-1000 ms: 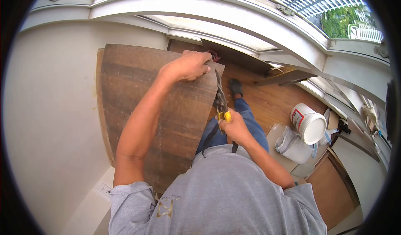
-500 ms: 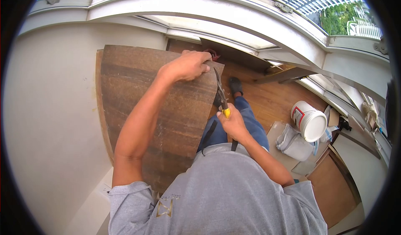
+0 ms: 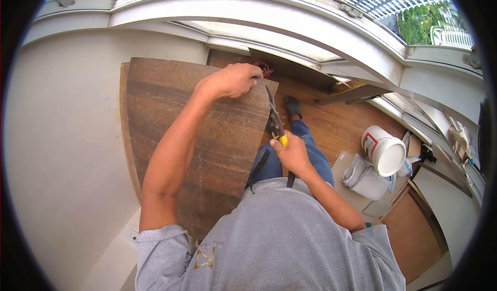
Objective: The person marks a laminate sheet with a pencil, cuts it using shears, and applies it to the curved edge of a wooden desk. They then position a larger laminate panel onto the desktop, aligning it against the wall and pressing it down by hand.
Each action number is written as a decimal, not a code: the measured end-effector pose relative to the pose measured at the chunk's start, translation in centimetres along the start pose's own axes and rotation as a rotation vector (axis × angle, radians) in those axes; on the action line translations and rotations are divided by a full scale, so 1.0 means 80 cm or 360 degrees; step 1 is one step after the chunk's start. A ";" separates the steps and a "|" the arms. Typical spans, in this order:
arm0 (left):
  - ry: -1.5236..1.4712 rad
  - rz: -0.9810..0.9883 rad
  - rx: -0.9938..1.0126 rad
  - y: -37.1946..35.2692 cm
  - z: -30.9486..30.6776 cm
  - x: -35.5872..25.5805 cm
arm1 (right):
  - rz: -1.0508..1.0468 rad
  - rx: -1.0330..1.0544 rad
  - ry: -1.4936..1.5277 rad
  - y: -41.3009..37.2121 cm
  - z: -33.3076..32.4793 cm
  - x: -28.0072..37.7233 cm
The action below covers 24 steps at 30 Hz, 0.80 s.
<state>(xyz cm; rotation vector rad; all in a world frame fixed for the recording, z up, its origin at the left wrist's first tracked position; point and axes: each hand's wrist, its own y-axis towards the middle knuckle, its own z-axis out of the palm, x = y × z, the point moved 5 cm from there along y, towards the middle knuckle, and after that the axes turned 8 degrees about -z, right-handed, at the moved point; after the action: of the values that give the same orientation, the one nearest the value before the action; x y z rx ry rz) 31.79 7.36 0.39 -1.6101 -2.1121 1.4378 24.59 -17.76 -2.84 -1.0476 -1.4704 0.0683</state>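
Note:
A large dark wood-grain sheet (image 3: 207, 130) stands tilted before me, to the left of my body. My left hand (image 3: 235, 79) grips its top edge near the upper right corner, fingers curled over to the far side. In my right hand (image 3: 293, 154) are snips (image 3: 275, 115) with dark blades and yellow on the handles. The blades point upward and lie along the sheet's right edge, just below my left hand. Part of the handles is hidden inside my right palm.
A pale wall (image 3: 62, 135) rises at the left, and a white window frame (image 3: 248, 11) crosses the top. On the right stand a white bucket (image 3: 389, 156) and a folded grey-white bag (image 3: 365, 177). A brown panel (image 3: 411, 234) leans at lower right. My foot (image 3: 292, 106) rests on the wooden floor (image 3: 341, 117).
My right hand and the snips have shifted slightly to the right, with the thumb now more visible on the handle. The sheet has moved very slightly; my left hand keeps its grip.

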 end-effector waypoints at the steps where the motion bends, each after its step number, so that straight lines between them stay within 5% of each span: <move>1: -0.0006 -0.0018 -0.0002 0.000 0.001 0.000 | 0.0046 0.0028 0.0036 0.000 0.000 -0.003; 15: -0.0047 -0.0030 0.0095 -0.004 0.006 -0.008 | 0.0046 0.0227 -0.0019 0.004 -0.029 -0.006; 18: -0.0079 0.0069 -0.0009 -0.003 0.008 -0.010 | 0.0249 0.0302 0.0366 0.007 -0.012 -0.033; 21: 0.0001 -0.0007 0.0057 -0.001 0.013 -0.006 | -0.0210 0.0120 -0.0166 0.012 -0.032 -0.009; 23: 0.0039 0.0013 0.0044 0.004 0.014 -0.007 | 0.0544 0.0564 0.0605 0.002 -0.031 -0.008; 24: 0.0037 0.0024 0.0040 0.005 0.013 -0.008 | 0.0545 0.0554 0.0599 0.004 -0.037 -0.010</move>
<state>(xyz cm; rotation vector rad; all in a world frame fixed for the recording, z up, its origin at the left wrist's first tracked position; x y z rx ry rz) 31.73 6.19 -0.17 -1.6290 -2.0653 1.4373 27.03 -19.64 -2.98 -0.9530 -0.8916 0.3407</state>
